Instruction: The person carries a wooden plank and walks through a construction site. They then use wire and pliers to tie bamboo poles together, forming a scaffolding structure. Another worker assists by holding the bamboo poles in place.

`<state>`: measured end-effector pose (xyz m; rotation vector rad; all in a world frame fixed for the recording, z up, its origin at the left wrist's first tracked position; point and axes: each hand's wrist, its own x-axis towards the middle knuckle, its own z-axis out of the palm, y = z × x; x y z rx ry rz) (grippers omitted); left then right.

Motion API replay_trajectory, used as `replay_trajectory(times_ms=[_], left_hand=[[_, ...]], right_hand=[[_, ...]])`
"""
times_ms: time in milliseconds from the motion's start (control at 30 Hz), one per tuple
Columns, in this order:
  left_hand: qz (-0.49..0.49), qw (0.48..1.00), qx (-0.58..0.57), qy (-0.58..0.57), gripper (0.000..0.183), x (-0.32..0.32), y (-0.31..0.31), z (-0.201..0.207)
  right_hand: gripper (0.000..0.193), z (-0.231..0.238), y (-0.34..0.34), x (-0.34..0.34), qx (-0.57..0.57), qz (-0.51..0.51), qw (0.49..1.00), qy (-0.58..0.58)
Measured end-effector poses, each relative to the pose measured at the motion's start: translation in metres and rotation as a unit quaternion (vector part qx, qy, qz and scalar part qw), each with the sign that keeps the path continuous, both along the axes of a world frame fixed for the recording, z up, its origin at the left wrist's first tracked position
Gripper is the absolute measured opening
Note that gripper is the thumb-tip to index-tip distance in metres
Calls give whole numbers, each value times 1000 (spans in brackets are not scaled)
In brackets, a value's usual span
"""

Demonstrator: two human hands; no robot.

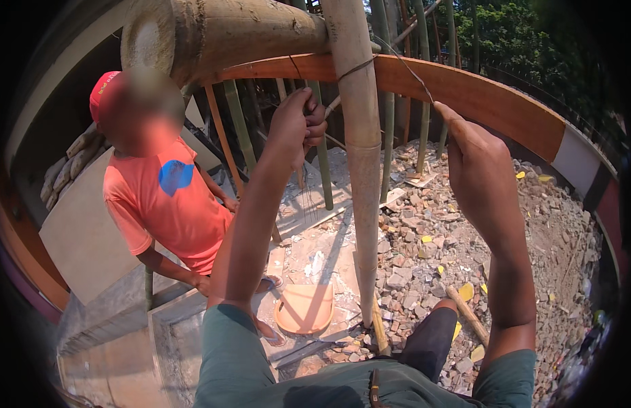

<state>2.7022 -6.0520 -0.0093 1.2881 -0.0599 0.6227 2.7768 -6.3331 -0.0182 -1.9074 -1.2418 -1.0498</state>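
An upright bamboo pole stands in front of me, meeting a thick horizontal bamboo pole at its top. Wire is wrapped round the upright where it crosses an orange-brown board. From there a thin tie wire runs to my right hand, whose thumb and forefinger pinch its end. Left of the pole, my left hand is closed in a fist. Several thin wires hang below it and seem to come out of it; what lies inside the fingers is mostly hidden.
A co-worker in an orange shirt and red cap stands close on the left. Broken-brick rubble covers the ground at right. A round-edged tan basin or seat lies below. More bamboo posts stand behind the curved board.
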Motion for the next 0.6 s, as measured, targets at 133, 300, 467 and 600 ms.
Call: replay_trajectory(times_ms=[133, 300, 467, 600], left_hand=[[65, 993, 99, 10, 27, 29, 7, -1], [1, 1000, 28, 10, 32, 6, -7, -26], [-22, 998, -39, -40, 35, -1, -49, -50], [-47, 994, -57, -86, 37, 0, -58, -48]], right_hand=[[33, -86, 47, 24, 76, 57, 990, 107], [27, -99, 73, 44, 198, 93, 946, 238], [27, -79, 98, 45, 167, 169, 942, 236], [29, -80, 95, 37, 161, 189, 934, 255]])
